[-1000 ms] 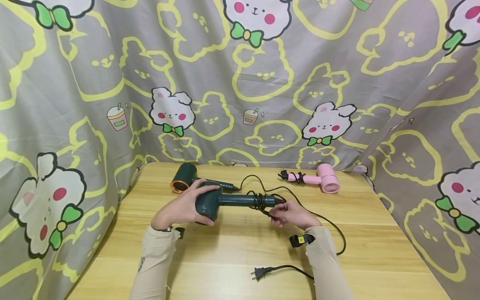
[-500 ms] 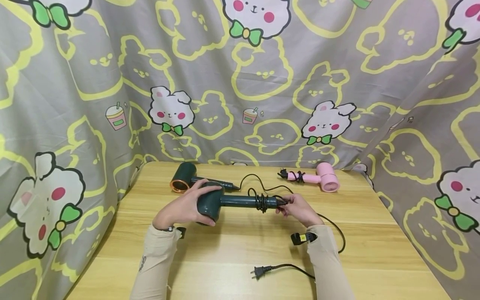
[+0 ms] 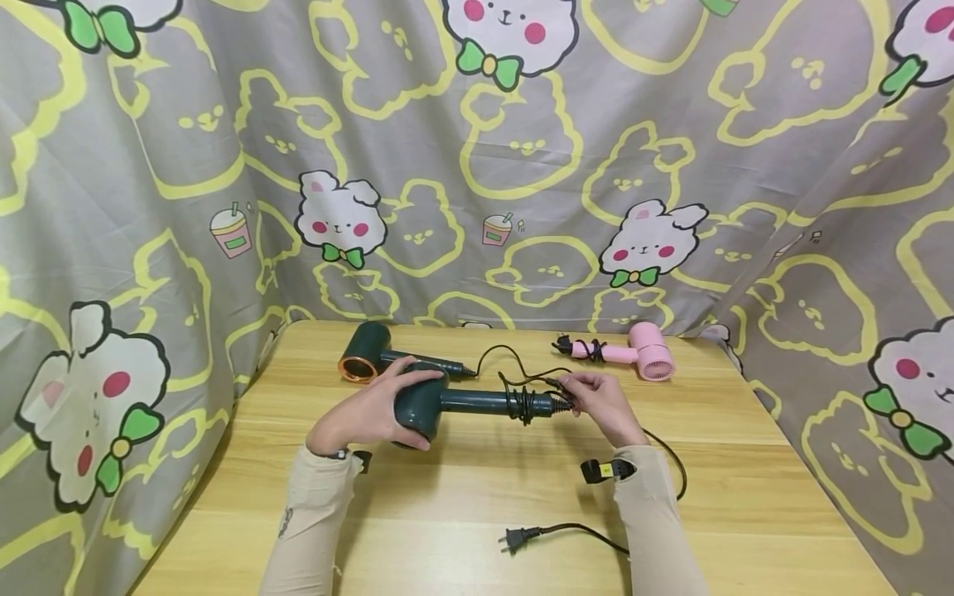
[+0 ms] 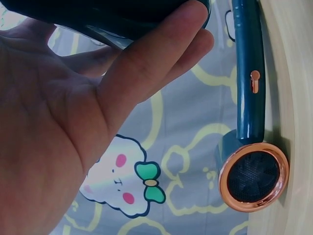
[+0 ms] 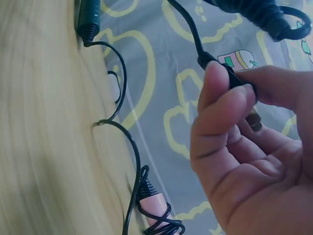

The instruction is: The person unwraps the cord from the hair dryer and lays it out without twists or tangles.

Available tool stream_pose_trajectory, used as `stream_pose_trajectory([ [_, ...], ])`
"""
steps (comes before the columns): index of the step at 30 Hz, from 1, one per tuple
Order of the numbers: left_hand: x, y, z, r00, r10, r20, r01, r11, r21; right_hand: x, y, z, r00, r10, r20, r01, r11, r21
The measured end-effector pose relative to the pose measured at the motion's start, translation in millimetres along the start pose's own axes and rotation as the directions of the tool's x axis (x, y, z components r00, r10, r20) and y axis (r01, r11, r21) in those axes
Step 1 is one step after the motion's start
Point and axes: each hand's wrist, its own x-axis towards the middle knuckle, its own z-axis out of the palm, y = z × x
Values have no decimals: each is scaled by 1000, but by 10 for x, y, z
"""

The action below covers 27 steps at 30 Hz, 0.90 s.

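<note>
In the head view my left hand point(image 3: 365, 411) grips the head of a dark green hair dryer point(image 3: 477, 402), raised above the table with its handle pointing right. A black cord point(image 3: 524, 404) is coiled round the handle near its end. My right hand point(image 3: 604, 406) is beside that end. In the right wrist view, its thumb and fingers pinch the cord's black plug point(image 5: 235, 81), which they partly cover; a brass-coloured prong shows below. The left wrist view shows my left fingers point(image 4: 161, 49) spread round the dryer's glossy dark body.
Behind lies a second green hair dryer point(image 3: 370, 354) with a copper ring. Its cord runs right, then forward to a two-pin plug point(image 3: 519, 540) near the front. A pink hair dryer point(image 3: 626, 354), cord wound on its handle, lies back right. Patterned curtains point(image 3: 522, 165) surround the wooden table point(image 3: 447, 513).
My right hand has moved from in front of the handle end, rightward and back, carrying the plug end. The cord loops near the handle have shifted. My left hand and dryer have moved slightly right.
</note>
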Motion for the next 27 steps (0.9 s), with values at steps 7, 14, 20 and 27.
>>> stream_pose_trajectory([
  [7,5,15,2,1000,-9,7,9,1000,2,-15,-55,-3,999,-26,-37,31,991,128],
  [14,9,-6,10,1000,-4,11,4,1000,12,-59,-150,-10,996,-71,-58,81,978,193],
  [20,17,-25,8,1000,-6,12,6,1000,12,-104,-229,-9,992,-109,-57,119,967,225],
  [27,12,-37,7,1000,-12,7,11,1000,13,-169,-332,8,988,-144,-50,151,962,227],
])
